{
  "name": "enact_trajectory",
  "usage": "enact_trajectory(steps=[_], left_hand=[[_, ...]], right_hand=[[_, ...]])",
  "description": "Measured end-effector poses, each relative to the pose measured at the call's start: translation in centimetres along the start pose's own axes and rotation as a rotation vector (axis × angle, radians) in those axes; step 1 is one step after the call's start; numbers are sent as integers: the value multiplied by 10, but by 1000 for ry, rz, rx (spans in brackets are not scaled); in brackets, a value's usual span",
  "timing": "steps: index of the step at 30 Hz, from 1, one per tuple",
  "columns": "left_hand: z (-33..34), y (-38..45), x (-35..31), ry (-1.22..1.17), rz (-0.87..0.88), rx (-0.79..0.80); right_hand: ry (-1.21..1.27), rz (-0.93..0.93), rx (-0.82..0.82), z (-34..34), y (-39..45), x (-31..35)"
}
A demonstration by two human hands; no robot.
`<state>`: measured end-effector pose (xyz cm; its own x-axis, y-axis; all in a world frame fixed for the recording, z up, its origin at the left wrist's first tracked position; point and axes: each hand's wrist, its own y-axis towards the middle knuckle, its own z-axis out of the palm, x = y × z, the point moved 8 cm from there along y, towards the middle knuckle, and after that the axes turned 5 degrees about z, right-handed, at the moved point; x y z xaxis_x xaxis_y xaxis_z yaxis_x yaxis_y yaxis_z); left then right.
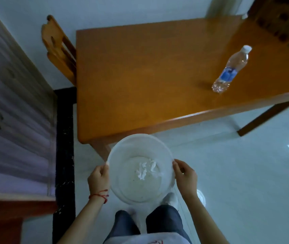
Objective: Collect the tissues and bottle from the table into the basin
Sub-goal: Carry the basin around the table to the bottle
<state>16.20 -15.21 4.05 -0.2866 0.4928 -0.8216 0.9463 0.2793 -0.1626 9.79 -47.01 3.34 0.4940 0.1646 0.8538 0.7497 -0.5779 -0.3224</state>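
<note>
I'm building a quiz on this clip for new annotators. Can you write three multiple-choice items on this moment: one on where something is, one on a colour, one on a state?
1. Where is the bottle?
A. In the basin
B. On the table, far right part
C. On the floor

2. What colour is the bottle's cap?
A. White
B. Red
C. Green

3. How is the basin held?
A. By the left hand alone
B. Resting on the table, untouched
C. By both hands at its rim

Key:
1. B: the bottle stands on the table near its right end, away from the basin.
2. A: the cap is white above the clear body and blue label.
3. C: the left hand and right hand grip opposite sides of the rim, with the tissues already inside.
</note>
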Motion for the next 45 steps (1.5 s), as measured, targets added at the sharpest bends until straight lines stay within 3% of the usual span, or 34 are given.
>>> enact_trajectory(steps=[9,19,30,45], left_hand=[[98,-40,-63,23,198,321],[199,-135,-122,98,372,494],[274,-214,-171,37,382,527],[400,-158,-236,2,314,510]], right_hand=[[168,150,-335,-119,-49,-59],[257,230,-545,-245,-94,-124],[246,222,-576,-355,-77,-155],[245,198,-513,-412,80,-138]])
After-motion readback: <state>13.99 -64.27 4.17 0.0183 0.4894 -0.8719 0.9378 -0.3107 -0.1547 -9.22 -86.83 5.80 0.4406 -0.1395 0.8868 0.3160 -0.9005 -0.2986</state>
